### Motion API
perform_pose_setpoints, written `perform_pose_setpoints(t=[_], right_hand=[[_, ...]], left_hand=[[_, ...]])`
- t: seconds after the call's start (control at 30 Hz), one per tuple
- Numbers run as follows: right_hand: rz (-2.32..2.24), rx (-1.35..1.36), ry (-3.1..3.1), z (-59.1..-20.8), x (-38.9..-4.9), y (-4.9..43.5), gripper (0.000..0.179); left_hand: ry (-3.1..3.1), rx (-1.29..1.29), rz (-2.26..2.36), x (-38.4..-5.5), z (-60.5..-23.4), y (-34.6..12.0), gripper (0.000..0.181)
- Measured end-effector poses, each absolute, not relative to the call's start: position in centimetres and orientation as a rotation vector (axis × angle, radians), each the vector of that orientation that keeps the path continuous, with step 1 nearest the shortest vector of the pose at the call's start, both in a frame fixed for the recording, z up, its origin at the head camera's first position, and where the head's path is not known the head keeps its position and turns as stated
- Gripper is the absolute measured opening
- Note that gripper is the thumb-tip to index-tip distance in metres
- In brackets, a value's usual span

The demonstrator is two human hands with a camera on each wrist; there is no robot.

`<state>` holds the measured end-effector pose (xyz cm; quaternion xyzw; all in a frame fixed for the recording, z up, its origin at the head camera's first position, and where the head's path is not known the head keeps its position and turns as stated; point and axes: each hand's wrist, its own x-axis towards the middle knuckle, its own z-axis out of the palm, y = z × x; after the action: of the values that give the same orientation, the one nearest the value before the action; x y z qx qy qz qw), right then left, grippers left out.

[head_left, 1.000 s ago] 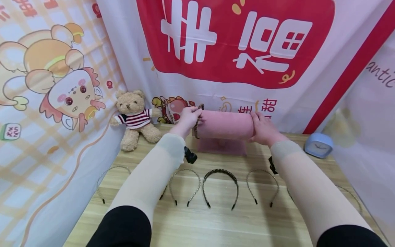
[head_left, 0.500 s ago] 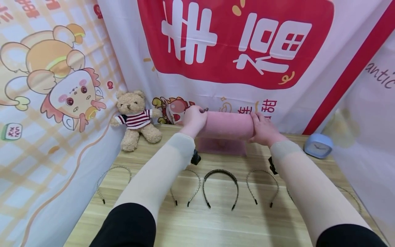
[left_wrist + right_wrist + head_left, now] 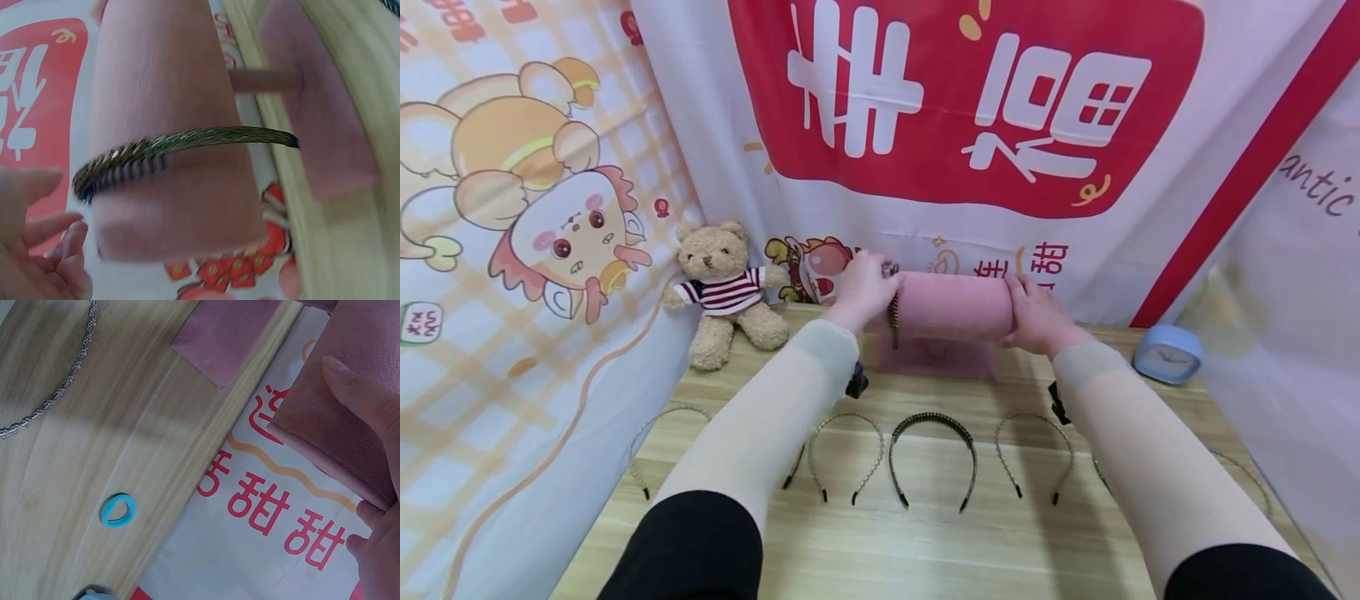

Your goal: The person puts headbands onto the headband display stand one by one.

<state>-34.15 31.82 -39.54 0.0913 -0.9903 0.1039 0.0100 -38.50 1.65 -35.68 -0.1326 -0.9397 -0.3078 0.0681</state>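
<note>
Wooden tabletop [image 3: 880,554]: bears pink stand [image 3: 936,358].
Headband [image 3: 194,137]: around stand's roll [image 3: 165,75].
Left hand [image 3: 863,292]: fingers parted, beside headband; contact unclear.
Right hand [image 3: 1041,318]: grips roll's end.

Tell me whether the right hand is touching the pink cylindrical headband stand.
Touching. The right wrist view shows it: the thumb of the right hand lies directly on the fuzzy surface of the pink cylindrical headband stand.

The right hand [image 3: 391,440] holds a pink roll [image 3: 334,422]. On the wooden table [image 3: 56,481] lie a turquoise ring [image 3: 107,511] and a braided band [image 3: 70,377].
</note>
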Motion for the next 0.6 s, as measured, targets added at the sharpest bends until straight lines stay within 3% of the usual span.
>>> perform_pose_setpoints(t=[0.3,0.43,0.6], right_hand=[[0.314,0.315,-3.070,-39.8,-34.2,32.2,0.121],[0.313,0.314,-3.070,-39.8,-34.3,32.2,0.121],[0.318,0.308,-3.079,-40.1,-34.6,32.3,0.123]], left_hand=[[-3.071,-0.930,-0.847,-40.2,-35.0,-1.6,0.104],[-3.107,-1.066,-0.866,-40.7,-35.4,-1.8,0.108],[-3.122,-1.040,-0.722,-40.7,-35.3,-0.9,0.103]])
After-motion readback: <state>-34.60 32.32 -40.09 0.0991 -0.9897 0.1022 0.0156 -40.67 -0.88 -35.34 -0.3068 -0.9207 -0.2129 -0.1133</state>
